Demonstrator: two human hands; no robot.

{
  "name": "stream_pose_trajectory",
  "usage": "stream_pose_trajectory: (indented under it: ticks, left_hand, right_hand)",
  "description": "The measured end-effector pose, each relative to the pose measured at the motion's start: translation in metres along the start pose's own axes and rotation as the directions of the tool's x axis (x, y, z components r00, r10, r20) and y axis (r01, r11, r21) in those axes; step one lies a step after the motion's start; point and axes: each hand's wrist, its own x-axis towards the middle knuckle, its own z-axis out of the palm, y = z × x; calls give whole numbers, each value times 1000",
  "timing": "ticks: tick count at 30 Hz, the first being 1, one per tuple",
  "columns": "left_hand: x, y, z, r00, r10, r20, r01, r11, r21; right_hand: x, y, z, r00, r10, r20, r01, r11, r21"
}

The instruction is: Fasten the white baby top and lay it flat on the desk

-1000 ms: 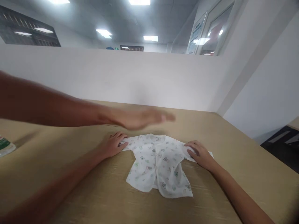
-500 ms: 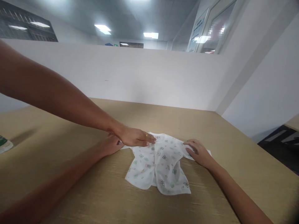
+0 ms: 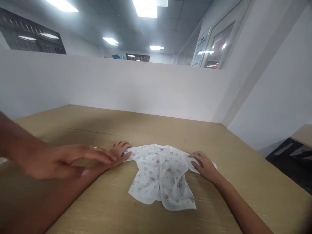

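Head view: a small printed baby shirt point(image 3: 162, 174) lies spread front-up on the tan desk point(image 3: 243, 182).
Left hand point(image 3: 119, 152): flat, fingers extended, pressing one sleeve end to pin it.
Right hand point(image 3: 204, 165): flat on the opposite sleeve, gripping nothing.
Other person's hand point(image 3: 63, 161): blurred, open, a ring on one finger, beside the left forearm, off the shirt.

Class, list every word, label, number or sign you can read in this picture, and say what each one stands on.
None can be read.
Neck label on the baby shirt: small dark marks, too small to read.
Framed board on the far right wall: lines of print, too blurred to read.
The printed shapes on the shirt are pictures, not letters.
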Motion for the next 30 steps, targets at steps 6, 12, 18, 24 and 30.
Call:
stream_pose_trajectory:
  ticks: [6, 12, 18, 24, 30]
  left_hand:
    - [2, -13, 24, 993, -82, 80, 79, 996, 38]
    - [-1, -23, 28, 994, -62, 85, 59, 998, 36]
    - [-1, -22, 27, 992, -71, 106, 70, 997, 11]
    - [-1, -16, 22, 990, -88, 114, 84, 996, 33]
    - [-1, -16, 22, 988, -88, 126, 83, 995, 47]
  right_hand:
    - [1, 0, -1, 999, -43, -15, 43, 999, -3]
    - [1, 1, 0, 1000, -28, -7, 28, 1000, -5]
    - [0, -1, -1, 999, -43, -9, 43, 999, 3]
    - [1, -1, -1, 1000, -20, -2, 20, 1000, 6]
    - [1, 1, 0, 1000, -21, -6, 21, 1000, -5]
